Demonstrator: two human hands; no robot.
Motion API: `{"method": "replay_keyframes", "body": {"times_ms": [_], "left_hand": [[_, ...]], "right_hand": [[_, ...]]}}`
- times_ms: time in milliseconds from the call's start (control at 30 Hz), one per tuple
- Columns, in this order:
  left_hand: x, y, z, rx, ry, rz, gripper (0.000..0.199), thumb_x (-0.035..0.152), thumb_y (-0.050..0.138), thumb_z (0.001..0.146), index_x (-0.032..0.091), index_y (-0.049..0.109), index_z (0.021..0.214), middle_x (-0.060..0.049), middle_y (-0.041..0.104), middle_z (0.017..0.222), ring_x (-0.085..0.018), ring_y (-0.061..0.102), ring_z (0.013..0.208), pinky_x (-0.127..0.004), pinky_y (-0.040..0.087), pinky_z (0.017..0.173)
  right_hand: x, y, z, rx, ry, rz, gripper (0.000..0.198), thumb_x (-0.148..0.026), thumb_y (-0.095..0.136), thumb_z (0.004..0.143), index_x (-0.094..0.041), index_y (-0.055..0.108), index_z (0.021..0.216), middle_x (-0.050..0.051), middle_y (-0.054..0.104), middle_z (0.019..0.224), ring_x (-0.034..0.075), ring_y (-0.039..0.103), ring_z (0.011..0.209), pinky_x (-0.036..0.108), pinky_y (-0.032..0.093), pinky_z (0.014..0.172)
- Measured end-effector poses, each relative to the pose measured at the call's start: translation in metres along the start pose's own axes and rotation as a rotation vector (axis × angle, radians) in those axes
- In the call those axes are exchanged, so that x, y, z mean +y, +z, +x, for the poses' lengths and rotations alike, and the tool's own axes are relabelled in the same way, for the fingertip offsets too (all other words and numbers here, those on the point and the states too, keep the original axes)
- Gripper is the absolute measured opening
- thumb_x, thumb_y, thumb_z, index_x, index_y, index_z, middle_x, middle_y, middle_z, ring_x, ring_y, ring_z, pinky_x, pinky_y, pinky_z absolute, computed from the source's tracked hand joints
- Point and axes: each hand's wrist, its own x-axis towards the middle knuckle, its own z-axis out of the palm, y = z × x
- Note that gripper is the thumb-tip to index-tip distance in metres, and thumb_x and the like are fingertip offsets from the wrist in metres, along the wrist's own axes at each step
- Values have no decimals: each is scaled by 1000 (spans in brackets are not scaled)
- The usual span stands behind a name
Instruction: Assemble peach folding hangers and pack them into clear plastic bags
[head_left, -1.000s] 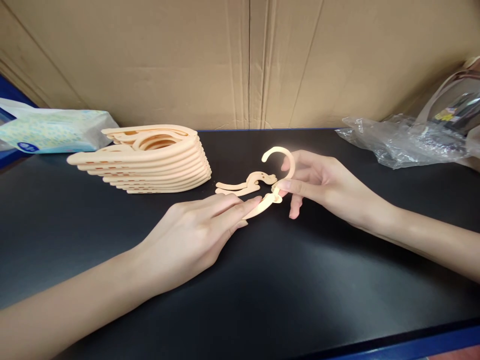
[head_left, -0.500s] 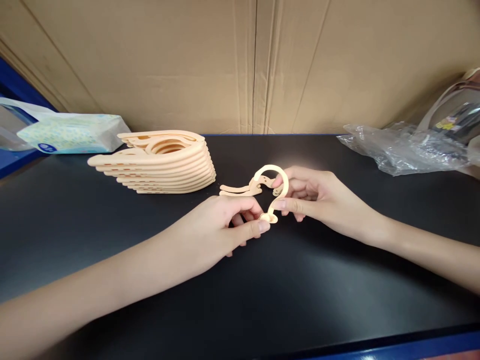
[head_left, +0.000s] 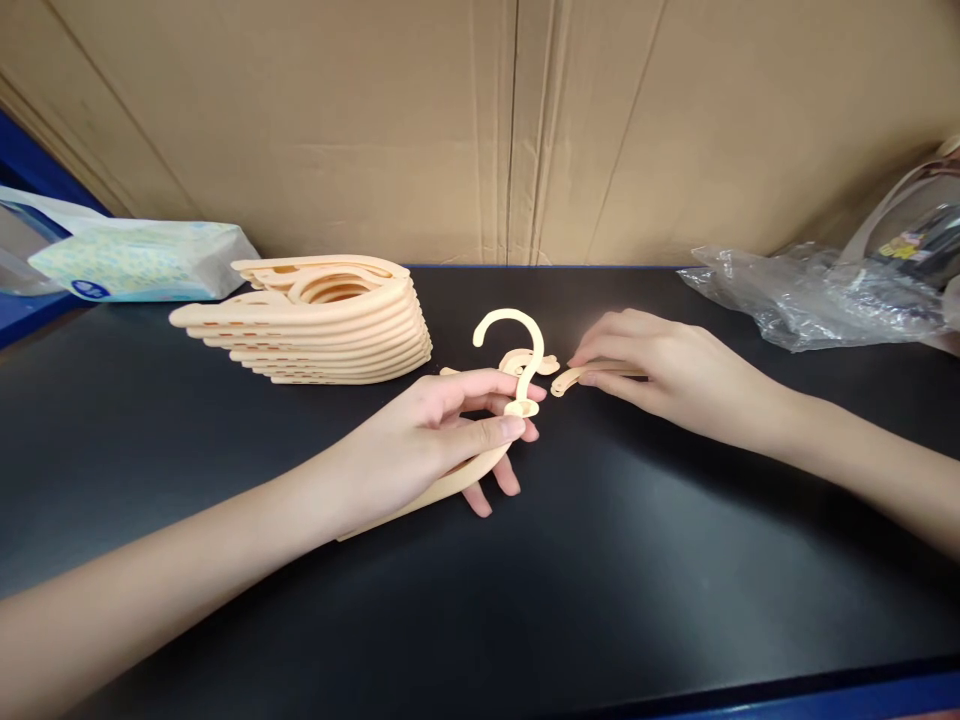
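My left hand (head_left: 450, 435) is closed on a cream plastic hanger hook (head_left: 536, 345), its curve standing upright above my thumb and index finger. A long hanger arm (head_left: 442, 490) of the same colour runs from the hook's base under my palm, partly hidden by the hand. To the right, my right hand (head_left: 656, 365) pinches a second hanger arm (head_left: 570, 379), whose jointed end points toward the hook without touching it; the fingers cover most of its length. Behind the hook, more loose hanger pieces (head_left: 551, 364) lie on the table, partly covered.
A stack of cream hangers (head_left: 352, 340) stands left of my hands on the black table (head_left: 600, 600). A tissue pack (head_left: 150, 262) is at the back left. Clear plastic wrap (head_left: 795, 300) and a transparent bag (head_left: 911, 245) lie at the back right. Cardboard (head_left: 337, 120) lines the back.
My right hand has let go of the hook, moved right and taken hold of a hanger arm. In my left hand the hook has turned to open leftward, and its arm now shows below.
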Motion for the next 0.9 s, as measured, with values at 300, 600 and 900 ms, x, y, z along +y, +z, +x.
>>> {"method": "replay_keyframes", "body": {"times_ms": [300,600,900], "left_hand": [[1,3,-1,110,-50,-106,27,41,62,95,15,65,86,0,63,82,-11,66,64,-20,60,54],[-2,-2,-1,80,-57,-135,24,39,65,94,16,72,89,2,62,69,-10,65,59,-16,57,47],[-3,-4,-1,34,-76,-162,19,35,65,95,23,78,101,2,65,62,-11,66,58,-13,56,43]], "right_hand": [[-21,-3,-3,66,-20,342,18,-30,39,104,-23,55,103,2,67,94,16,63,81,28,47,73],[-41,4,-13,117,-162,146,17,-32,36,104,-22,50,104,-7,51,56,10,40,39,23,29,42],[-46,8,-12,99,-272,-44,25,-30,42,103,-19,62,92,1,70,72,14,60,56,28,35,50]]}}
